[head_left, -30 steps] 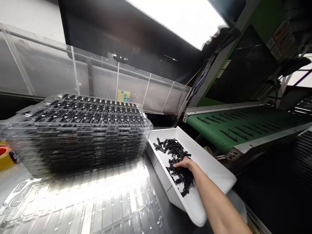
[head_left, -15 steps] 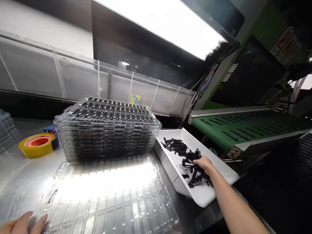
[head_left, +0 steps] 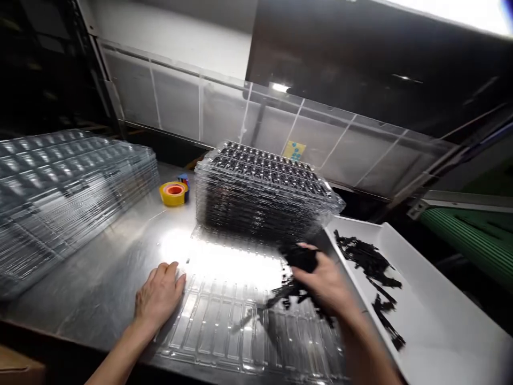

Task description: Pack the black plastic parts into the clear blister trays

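My right hand (head_left: 326,280) is closed around a bunch of small black plastic parts (head_left: 300,259), blurred by motion. Several of them stick out and hang below the fingers, over the right part of a clear plastic blister tray (head_left: 224,326) with long narrow pockets. At that tray's left edge rests my left hand (head_left: 160,294), fingers slightly bent, thumb apart, holding nothing. Whether its fingertips press on the tray or the metal table (head_left: 108,299) is hard to tell. To the right, a white bin (head_left: 433,299) holds more black parts (head_left: 366,256).
Behind the tray stands a stack of clear trays (head_left: 260,198) filled with black parts. Another tall stack of clear trays (head_left: 80,187) is at left. Yellow tape (head_left: 173,195) lies between the stacks. A green conveyor belt (head_left: 473,235) runs at far right; a cardboard box (head_left: 18,366) is lower left.
My right hand has come out of the white bin with a bunch of black parts and moved left over the clear tray. The view has turned left, showing the left stack and more of my left hand.
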Action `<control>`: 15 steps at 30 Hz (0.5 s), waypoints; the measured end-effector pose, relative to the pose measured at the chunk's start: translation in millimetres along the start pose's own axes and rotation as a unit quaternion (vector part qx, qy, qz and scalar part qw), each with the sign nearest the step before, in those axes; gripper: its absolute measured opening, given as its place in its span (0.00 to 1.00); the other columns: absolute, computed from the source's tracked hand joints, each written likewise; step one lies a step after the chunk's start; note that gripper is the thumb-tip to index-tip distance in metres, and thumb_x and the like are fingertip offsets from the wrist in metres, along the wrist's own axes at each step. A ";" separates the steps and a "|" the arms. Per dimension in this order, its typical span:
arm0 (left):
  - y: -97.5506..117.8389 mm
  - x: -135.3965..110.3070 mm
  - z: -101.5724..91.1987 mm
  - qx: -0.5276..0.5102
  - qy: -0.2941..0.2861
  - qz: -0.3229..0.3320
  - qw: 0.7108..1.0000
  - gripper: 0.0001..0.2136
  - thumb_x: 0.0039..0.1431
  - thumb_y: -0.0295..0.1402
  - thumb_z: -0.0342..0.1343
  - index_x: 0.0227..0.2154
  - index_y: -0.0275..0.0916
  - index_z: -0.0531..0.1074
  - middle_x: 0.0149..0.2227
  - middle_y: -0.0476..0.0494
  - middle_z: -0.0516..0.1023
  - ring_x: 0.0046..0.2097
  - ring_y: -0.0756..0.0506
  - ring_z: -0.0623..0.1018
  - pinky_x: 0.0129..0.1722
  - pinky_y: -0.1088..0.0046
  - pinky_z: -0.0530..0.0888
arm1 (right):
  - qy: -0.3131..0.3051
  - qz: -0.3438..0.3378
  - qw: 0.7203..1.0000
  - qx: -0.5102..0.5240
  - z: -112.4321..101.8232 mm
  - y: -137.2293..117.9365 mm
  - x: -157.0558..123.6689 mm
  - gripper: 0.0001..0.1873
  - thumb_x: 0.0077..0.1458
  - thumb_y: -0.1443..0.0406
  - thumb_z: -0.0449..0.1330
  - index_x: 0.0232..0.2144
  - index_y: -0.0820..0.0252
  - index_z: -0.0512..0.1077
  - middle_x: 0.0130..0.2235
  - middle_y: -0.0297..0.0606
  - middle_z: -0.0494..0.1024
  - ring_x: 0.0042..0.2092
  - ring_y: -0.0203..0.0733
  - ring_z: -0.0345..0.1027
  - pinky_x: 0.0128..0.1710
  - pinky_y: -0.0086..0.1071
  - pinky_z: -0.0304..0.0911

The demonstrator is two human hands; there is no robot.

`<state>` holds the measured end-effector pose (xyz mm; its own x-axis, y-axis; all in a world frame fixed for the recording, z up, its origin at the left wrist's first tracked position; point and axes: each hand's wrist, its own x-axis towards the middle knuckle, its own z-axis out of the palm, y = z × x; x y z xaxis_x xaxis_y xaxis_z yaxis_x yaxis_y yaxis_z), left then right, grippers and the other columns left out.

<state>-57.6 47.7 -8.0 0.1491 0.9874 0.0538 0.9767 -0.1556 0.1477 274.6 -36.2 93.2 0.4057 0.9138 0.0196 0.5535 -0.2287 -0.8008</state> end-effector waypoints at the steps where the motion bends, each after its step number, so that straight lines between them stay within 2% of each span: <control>1: -1.1 -0.4 0.8 0.002 0.002 0.000 1.000 0.18 0.64 0.36 0.39 0.50 0.33 0.67 0.46 0.36 0.72 0.48 0.37 0.72 0.38 0.64 0.71 | -0.061 -0.069 0.995 -0.035 36.0 -10.0 -1.1 0.25 0.49 0.63 0.60 0.51 0.57 0.67 0.45 0.39 0.77 0.41 0.46 0.73 0.39 0.38 0.69; 3: -5.0 -0.8 2.4 0.005 0.006 0.000 1.000 0.17 0.64 0.35 0.40 0.49 0.34 0.67 0.46 0.36 0.73 0.48 0.39 0.73 0.38 0.65 0.71 | -0.106 -0.110 0.987 -0.053 92.6 -26.8 -5.3 0.26 0.47 0.64 0.63 0.51 0.52 0.68 0.48 0.36 0.75 0.47 0.49 0.69 0.46 0.41 0.66; 4: -7.5 -0.6 3.0 0.007 0.010 -0.003 1.000 0.17 0.64 0.35 0.41 0.49 0.34 0.67 0.46 0.37 0.73 0.47 0.39 0.72 0.38 0.66 0.71 | -0.133 -0.136 0.979 -0.076 110.5 -32.5 -8.2 0.28 0.47 0.62 0.64 0.52 0.51 0.68 0.50 0.37 0.74 0.49 0.51 0.67 0.48 0.43 0.64; 6: -12.9 -0.1 3.8 0.008 0.021 -0.012 1.000 0.17 0.64 0.35 0.41 0.50 0.34 0.67 0.47 0.37 0.72 0.48 0.39 0.72 0.38 0.66 0.71 | -0.184 -0.191 0.954 -0.136 123.9 -35.2 -14.4 0.26 0.50 0.60 0.64 0.52 0.49 0.67 0.53 0.37 0.71 0.51 0.52 0.64 0.48 0.45 0.63; 8: -18.1 0.2 4.7 0.008 0.027 -0.022 0.999 0.16 0.64 0.35 0.42 0.49 0.35 0.67 0.47 0.37 0.72 0.47 0.39 0.72 0.37 0.67 0.71 | -0.219 -0.236 0.924 -0.207 112.5 -22.6 -19.8 0.20 0.55 0.63 0.58 0.51 0.48 0.68 0.53 0.36 0.70 0.52 0.51 0.63 0.47 0.44 0.64; 10: -22.5 -0.5 6.4 0.009 0.029 -0.023 0.999 0.16 0.64 0.35 0.42 0.49 0.35 0.67 0.46 0.38 0.72 0.47 0.39 0.71 0.36 0.67 0.71 | -0.211 -0.239 0.907 -0.274 86.4 5.5 -23.4 0.20 0.56 0.69 0.54 0.51 0.47 0.69 0.51 0.35 0.72 0.50 0.50 0.65 0.46 0.43 0.65; 12: -25.3 -2.2 8.6 0.010 0.037 -0.018 0.999 0.15 0.64 0.35 0.43 0.48 0.36 0.67 0.46 0.38 0.72 0.47 0.39 0.71 0.36 0.66 0.71 | -0.156 -0.220 0.900 -0.341 55.5 43.5 -26.5 0.25 0.52 0.72 0.53 0.51 0.48 0.69 0.51 0.37 0.73 0.50 0.51 0.67 0.45 0.44 0.67; 15: -22.8 -2.2 10.2 0.001 0.082 0.009 0.997 0.15 0.64 0.34 0.44 0.49 0.34 0.68 0.47 0.36 0.71 0.47 0.38 0.70 0.41 0.63 0.71 | -0.093 -0.199 0.902 -0.371 16.4 97.9 -33.0 0.21 0.55 0.64 0.54 0.52 0.46 0.69 0.50 0.37 0.75 0.48 0.51 0.71 0.39 0.39 0.71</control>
<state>-78.6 49.3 -21.5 0.1398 0.9662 0.2164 0.9745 -0.1730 0.1427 303.5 -83.2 4.3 -0.0234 0.9978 0.0620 0.9910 0.0313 -0.1304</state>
